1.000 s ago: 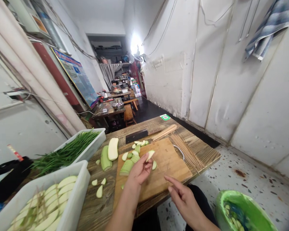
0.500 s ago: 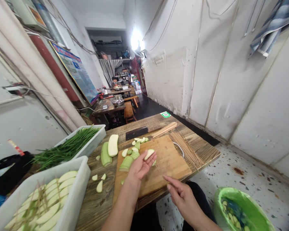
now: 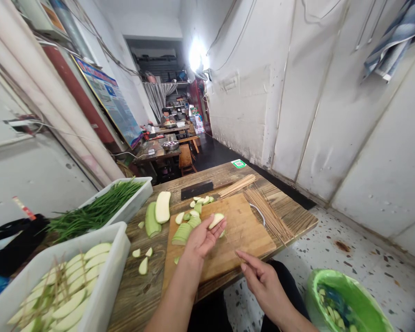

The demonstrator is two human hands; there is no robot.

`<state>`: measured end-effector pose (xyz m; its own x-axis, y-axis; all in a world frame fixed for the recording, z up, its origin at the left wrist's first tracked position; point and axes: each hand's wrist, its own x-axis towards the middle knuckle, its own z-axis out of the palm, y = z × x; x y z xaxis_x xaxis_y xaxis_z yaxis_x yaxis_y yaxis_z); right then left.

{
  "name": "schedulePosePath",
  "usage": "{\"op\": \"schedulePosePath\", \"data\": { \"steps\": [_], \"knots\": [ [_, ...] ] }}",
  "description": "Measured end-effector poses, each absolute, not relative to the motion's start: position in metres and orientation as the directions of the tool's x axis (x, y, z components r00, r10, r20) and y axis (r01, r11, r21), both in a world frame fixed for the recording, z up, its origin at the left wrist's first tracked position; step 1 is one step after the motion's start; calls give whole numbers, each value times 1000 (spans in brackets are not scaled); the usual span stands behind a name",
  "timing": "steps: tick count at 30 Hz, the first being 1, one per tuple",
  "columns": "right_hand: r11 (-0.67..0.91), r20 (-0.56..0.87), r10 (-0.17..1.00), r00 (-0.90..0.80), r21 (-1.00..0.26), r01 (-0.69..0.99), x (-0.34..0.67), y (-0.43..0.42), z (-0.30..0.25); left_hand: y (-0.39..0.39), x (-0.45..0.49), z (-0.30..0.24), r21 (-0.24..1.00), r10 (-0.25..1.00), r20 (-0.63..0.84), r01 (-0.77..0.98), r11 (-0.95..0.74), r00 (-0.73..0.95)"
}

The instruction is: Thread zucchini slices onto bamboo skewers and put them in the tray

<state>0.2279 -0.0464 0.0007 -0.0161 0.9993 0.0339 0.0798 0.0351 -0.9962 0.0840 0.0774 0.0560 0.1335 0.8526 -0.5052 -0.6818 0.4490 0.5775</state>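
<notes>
My left hand is palm up over the wooden cutting board, its fingers holding a pale zucchini slice. Lower right, at the board's near edge, my right hand pinches a thin bamboo skewer between thumb and forefinger; the skewer barely shows. Overlapping green-skinned zucchini slices lie on the board left of my left hand, with smaller cut pieces behind them. Two large zucchini pieces rest on the table just beyond the board's left side.
A white tub of skewered slices stands at left, with a tray of green chives behind it. A cleaver and loose bamboo skewers lie past the board. A green bucket sits on the floor at right.
Both hands keep nearly the same pose, the slice still in my left fingers. The view has shifted very slightly.
</notes>
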Motion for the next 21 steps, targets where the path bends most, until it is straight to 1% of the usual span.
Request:
{"op": "schedulePosePath", "data": {
  "steps": [7, 13, 17, 21],
  "knots": [
    [24, 23, 1000, -20, -998, 59, 227, -47, 1, 76, 86, 57, 610, 864, -488, -660, 439, 123],
    [41, 40, 999, -27, -999, 23, 225, -46, -8, 72, 91, 59, 703, 903, -419, -598, 385, 89],
    [56, 58, 998, -33, -997, -50, 217, -37, -2, 70, 98, 60, 722, 904, -416, -570, 391, 93],
    [28, 30, 999, -17, -989, -142, 207, -24, 8, 71, 106, 63, 738, 909, -405, -551, 390, 102]
  ]
}}
